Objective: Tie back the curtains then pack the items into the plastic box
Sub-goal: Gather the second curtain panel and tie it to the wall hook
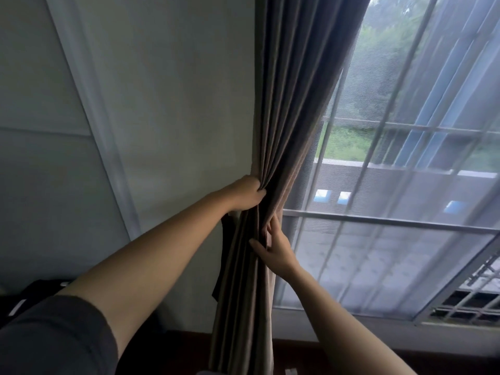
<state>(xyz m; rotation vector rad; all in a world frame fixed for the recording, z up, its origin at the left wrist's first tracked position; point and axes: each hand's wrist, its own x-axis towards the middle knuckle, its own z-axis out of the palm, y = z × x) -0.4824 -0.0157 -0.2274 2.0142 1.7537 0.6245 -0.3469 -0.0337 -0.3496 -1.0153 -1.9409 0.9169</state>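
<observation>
The brown-grey curtain (pixel 292 109) hangs at the left side of the window (pixel 405 220), against the pale wall (pixel 176 104), and its folds are drawn together into one bunch about halfway down. The left grip (pixel 250 193) is clenched round that bunch from the wall side, fingers curled into the pleats. Just below it the right grip (pixel 276 247) lies on the window-side edge of the curtain: its fingers (pixel 272 226) run up into the folds and the thumb spreads across the front of the cloth, but whether it pinches a fold or only presses I cannot tell. A dark strip of cloth (pixel 226 239) hangs behind the bunch, against the wall. A sheer white curtain (pixel 392 253) covers the window to the right, with bars and greenery showing through it. A dark sleeve (pixel 54 336) covers the left upper arm
</observation>
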